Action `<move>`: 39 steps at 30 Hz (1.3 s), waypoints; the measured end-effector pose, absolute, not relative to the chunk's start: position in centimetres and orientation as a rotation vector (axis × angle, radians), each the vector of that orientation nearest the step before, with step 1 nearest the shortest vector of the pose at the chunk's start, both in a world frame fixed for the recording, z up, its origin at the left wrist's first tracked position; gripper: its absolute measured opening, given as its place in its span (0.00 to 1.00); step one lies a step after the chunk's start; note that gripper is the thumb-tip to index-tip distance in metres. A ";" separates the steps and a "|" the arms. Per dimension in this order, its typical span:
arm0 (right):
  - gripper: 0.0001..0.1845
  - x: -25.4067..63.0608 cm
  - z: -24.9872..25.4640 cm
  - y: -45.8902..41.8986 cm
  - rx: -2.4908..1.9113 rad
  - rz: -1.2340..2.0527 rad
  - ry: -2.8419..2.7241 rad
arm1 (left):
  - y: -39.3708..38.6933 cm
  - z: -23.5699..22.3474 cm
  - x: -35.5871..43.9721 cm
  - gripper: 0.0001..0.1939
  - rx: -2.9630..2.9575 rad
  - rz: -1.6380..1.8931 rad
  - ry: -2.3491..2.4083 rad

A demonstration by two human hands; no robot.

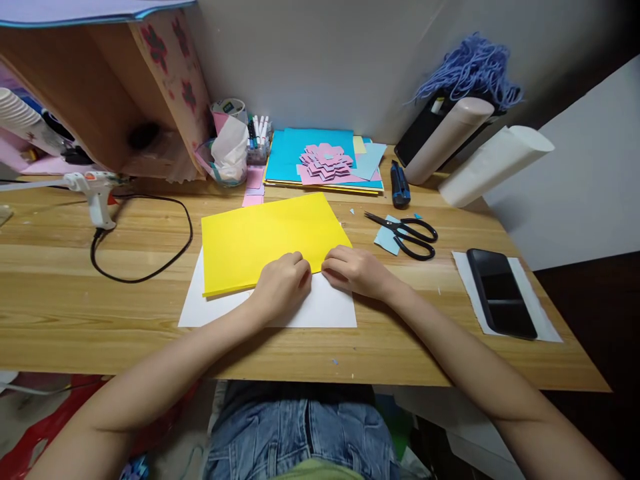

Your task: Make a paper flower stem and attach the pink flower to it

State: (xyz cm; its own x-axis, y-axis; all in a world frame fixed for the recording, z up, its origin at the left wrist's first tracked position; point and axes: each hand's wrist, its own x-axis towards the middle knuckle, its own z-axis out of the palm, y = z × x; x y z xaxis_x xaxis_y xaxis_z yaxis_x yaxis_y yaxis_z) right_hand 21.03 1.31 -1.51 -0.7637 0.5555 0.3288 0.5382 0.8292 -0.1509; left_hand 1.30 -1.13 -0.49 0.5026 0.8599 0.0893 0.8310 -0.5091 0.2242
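A yellow sheet of paper (pixel 270 233) lies at a slant over a white sheet of paper (pixel 200 313) on the table. Its near edge looks narrowly folded along the left part. My left hand (pixel 284 283) is closed on that near edge, fingers curled in and the tips mostly hidden. Just to its right, my right hand (pixel 355 270) pinches the same edge close to the near right corner. Black-handled scissors (pixel 405 235) rest partly on a light blue paper scrap (pixel 387 239) to the right of my right hand.
A glue gun (pixel 95 193) with a looped cord stands left. Behind are pink layered paper flowers (pixel 326 162) on blue sheets (pixel 290 150), a pen holder (pixel 257 143) and a utility knife (pixel 399 185). A phone (pixel 501 293) lies right, near a paper roll (pixel 495 167).
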 end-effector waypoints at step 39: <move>0.05 24.5 -1.0 3.5 -1.283 0.730 -2.322 | 0.0 0.9 0.4 0.10 1.924 0.269 1.651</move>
